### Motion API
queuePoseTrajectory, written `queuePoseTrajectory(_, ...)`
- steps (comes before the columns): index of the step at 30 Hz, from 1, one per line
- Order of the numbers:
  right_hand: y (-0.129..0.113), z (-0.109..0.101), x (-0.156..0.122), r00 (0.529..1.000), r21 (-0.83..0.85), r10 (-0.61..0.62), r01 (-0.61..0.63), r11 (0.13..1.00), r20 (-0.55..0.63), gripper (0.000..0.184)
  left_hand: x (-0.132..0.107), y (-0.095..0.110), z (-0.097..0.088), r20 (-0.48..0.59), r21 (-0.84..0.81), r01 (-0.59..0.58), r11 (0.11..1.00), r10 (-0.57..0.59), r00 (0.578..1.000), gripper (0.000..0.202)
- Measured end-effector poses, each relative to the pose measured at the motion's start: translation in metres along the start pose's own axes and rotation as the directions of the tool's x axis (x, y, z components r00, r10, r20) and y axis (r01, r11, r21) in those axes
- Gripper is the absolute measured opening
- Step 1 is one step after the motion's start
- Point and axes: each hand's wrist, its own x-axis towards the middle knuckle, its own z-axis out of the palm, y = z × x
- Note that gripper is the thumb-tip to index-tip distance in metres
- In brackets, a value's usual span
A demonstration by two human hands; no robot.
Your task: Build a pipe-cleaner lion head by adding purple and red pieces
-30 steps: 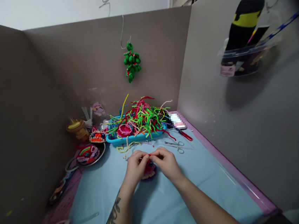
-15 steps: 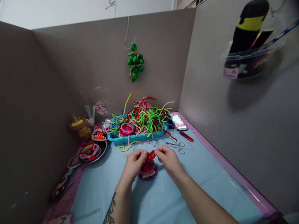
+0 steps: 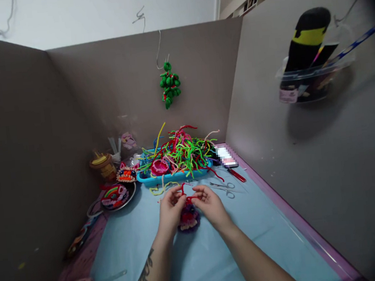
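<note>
My left hand [image 3: 170,206] and my right hand [image 3: 210,203] meet over the light blue mat [image 3: 198,254]. Each pinches one end of a short red pipe cleaner [image 3: 189,197] bent between them. Just below my fingers sits a small fuzzy craft piece [image 3: 189,219], purple and pink with a pale edge, resting on the mat and partly hidden by my hands. Behind it stands a blue tray [image 3: 174,175] heaped with green, red, yellow and pink pipe cleaners [image 3: 179,150].
Scissors [image 3: 224,187] and a red-handled tool [image 3: 236,174] lie right of my hands. A plate with a colourful craft [image 3: 116,196] and a yellow-topped jar [image 3: 101,163] stand at the left. A green craft [image 3: 168,83] hangs on the grey partition. A clear tub [image 3: 310,75] hangs on the right wall.
My hands drew slightly apart, then closed in again with the red pipe cleaner now bent up between them. The view has tilted down a little.
</note>
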Motion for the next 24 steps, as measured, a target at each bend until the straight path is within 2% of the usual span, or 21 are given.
queuePoseTrajectory(2,0.0,0.001,-0.001,0.998,-0.056,0.011,-0.007,0.998,0.063,0.022,0.001,0.0,-0.001,-0.047,-0.036,-0.01,0.999,0.008,0.999,0.04)
queuePoseTrajectory(5,0.0,0.002,-0.002,0.996,-0.076,0.011,-0.005,0.997,0.084,0.011,0.001,0.0,-0.002,-0.032,-0.071,0.009,0.997,-0.012,0.999,0.036)
queuePoseTrajectory(9,0.003,-0.002,0.004,0.991,0.219,0.108,-0.089,0.972,-0.076,0.02,0.002,-0.001,-0.004,-0.071,-0.164,0.011,0.986,-0.023,0.997,0.028)
queuePoseTrajectory(12,0.006,-0.007,0.01,0.978,0.399,0.18,-0.123,0.909,-0.109,0.027,0.004,-0.001,-0.005,-0.126,-0.215,0.015,0.977,-0.043,0.991,0.031)
queuePoseTrajectory(20,0.012,-0.02,0.018,0.978,0.605,0.19,-0.099,0.79,-0.089,0.024,0.006,0.001,-0.005,-0.204,-0.216,0.01,0.976,-0.055,0.977,0.033)
queuePoseTrajectory(24,0.011,-0.025,0.021,0.979,0.538,0.176,-0.091,0.838,-0.107,0.028,0.007,0.002,-0.008,-0.266,-0.205,-0.038,0.978,-0.018,0.964,0.03)
